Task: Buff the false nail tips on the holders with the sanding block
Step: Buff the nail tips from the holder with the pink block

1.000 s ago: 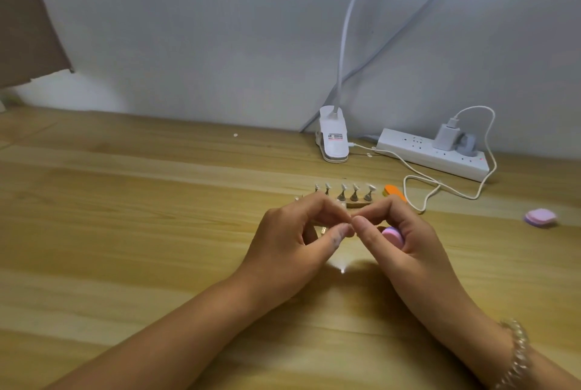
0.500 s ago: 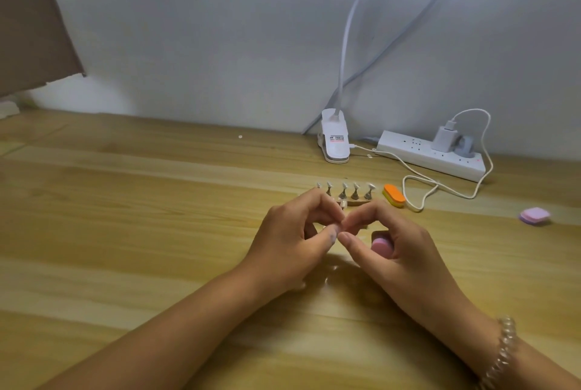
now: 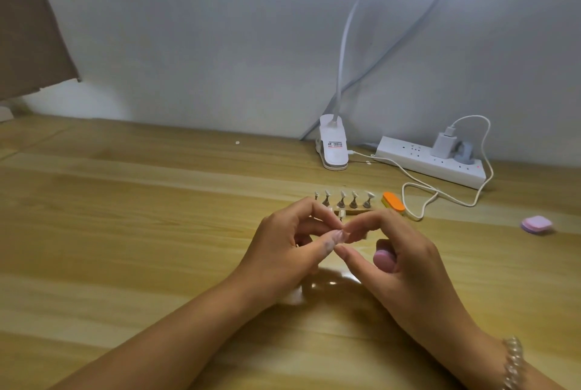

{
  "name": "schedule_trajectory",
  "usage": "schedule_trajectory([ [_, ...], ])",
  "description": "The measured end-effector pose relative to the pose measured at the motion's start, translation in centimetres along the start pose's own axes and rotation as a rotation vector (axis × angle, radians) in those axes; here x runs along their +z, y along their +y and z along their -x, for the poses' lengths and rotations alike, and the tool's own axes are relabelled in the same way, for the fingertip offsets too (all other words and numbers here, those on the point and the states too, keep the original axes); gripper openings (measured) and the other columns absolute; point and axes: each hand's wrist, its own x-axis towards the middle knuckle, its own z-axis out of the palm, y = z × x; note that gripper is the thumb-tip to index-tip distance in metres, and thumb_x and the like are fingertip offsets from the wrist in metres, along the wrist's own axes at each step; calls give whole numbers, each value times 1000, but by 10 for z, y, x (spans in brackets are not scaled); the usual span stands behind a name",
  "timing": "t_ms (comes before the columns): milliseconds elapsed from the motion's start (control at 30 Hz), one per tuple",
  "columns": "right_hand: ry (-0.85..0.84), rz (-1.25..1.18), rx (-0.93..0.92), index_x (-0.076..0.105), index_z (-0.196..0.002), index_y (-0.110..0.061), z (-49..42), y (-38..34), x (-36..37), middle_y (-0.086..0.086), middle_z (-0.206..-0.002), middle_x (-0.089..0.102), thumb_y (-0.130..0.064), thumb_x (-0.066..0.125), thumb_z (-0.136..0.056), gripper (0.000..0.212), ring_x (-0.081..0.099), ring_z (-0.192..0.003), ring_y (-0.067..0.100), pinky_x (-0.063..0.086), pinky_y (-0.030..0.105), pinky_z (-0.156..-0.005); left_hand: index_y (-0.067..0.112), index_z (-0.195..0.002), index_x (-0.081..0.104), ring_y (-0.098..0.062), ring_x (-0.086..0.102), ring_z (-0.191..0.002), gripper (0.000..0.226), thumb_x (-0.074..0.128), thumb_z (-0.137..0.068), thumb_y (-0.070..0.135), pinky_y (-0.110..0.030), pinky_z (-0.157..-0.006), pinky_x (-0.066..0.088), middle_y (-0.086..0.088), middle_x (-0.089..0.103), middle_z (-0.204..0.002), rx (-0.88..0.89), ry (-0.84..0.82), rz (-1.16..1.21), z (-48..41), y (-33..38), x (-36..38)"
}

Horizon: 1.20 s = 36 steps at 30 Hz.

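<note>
Pale false nail tip (image 3: 339, 236) sits pinched between our left hand (image 3: 292, 251) and right hand (image 3: 405, 260), whose curled fingers also hold a pink sanding block (image 3: 384, 260). Wooden desk (image 3: 125, 232) below; at 12 o'clock, small metal holders (image 3: 342, 201) stand upright.

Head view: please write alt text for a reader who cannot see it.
Two bare hands meet over a wooden table; the left hand pinches a small nail tip, the right hand holds a pink sanding block. A row of nail holders stands behind.

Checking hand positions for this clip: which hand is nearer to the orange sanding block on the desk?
Right. The right hand is just in front of the orange sanding block; the left hand is farther off, to the block's left.
</note>
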Motion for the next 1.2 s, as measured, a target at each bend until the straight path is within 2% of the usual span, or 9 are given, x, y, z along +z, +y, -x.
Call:
schedule_trajectory([
  [133,-13,-57,35,66,-90,-21,-2,2,-1,-9,-92,62,-12,80,-78,21,50,-63,3,34,10,-57,19,-90,66,-13,55,-58,9,73,-89,14,-21,-53,40,5,75,-84,32,0,-61,-1,1,-2],
  [267,-53,-114,87,66,-91,-24,-2,3,-1,-14,-95,64,-12,79,-78,22,54,-63,1,36,9,-57,31,-82,60,-7,51,-52,9,68,-83,30,-21,-52,39,16,69,-76,92,44,-382,-1,2,-10],
  [367,-56,-121,151,65,-92,-26,-2,5,-3,-18,-98,63,-12,78,-79,23,58,-71,-2,38,9,-60,33,-81,57,-6,52,-57,13,59,-73,42,-27,-54,42,18,64,-76,37,89,-523,-1,0,-17],
  [467,-72,-111,176,64,-92,-25,-2,7,-3,-17,-96,63,-10,78,-79,24,58,-73,-5,37,9,-60,40,-88,55,4,54,-69,20,57,-70,49,-20,-56,35,24,62,-85,-21,-7,-663,0,-4,-17],
  [567,-90,-93,169,64,-92,-25,-3,7,-1,-15,-94,65,-8,78,-79,25,57,-71,-3,36,8,-59,43,-96,54,10,51,-79,22,60,-79,54,-14,-58,30,26,58,-90,16,-42,-796,0,-9,-15],
  [733,-102,-57,96,65,-90,-24,-2,4,0,-13,-93,65,-9,79,-78,23,54,-66,-3,35,7,-57,40,-98,60,17,47,-73,13,63,-88,47,-15,-57,27,28,53,-89,79,-75,-761,0,-9,-15],
  [867,-102,-30,29,66,-91,-21,-2,4,0,-11,-93,65,-4,80,-77,26,53,-69,-7,34,6,-57,41,-95,60,7,51,-64,13,65,-83,41,-21,-57,33,36,56,-81,83,-97,-666,-1,-8,-14],
  [967,-98,-20,13,68,-93,-20,-2,5,0,-10,-93,64,-4,81,-76,27,52,-71,-8,33,5,-56,44,-94,66,-2,50,-56,15,68,-79,44,-25,-59,38,30,65,-86,54,-103,-539,-4,-10,-15],
  [1200,-142,38,1,68,-91,-23,-2,7,1,-14,-93,62,-4,81,-76,27,52,-71,-10,33,6,-58,48,-97,70,-4,48,-56,23,66,-74,45,-29,-61,43,25,70,-88,-9,-132,-420,-6,-13,-16],
])
